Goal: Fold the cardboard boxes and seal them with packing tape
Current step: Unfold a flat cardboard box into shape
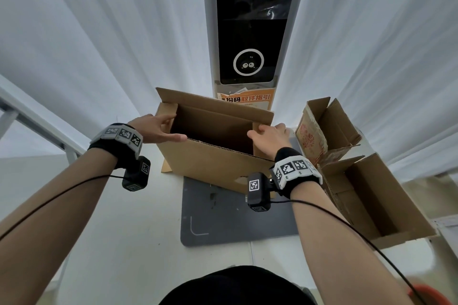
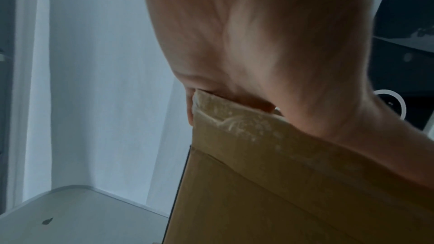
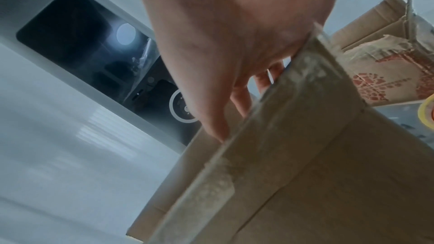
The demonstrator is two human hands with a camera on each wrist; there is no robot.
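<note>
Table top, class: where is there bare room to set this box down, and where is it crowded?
Bare white table lies left of the grey mat, below the left hand. The mat's near part is free. Right of the held box, two open boxes crowd the edge.

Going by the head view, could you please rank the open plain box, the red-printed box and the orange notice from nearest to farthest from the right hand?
1. Open plain box: gripped by the right hand.
2. Red-printed box: just right.
3. Orange notice: behind, on the kiosk.

An orange sign (image 1: 245, 100) under the dark screen (image 1: 248, 52) reads "取件指引".
</note>
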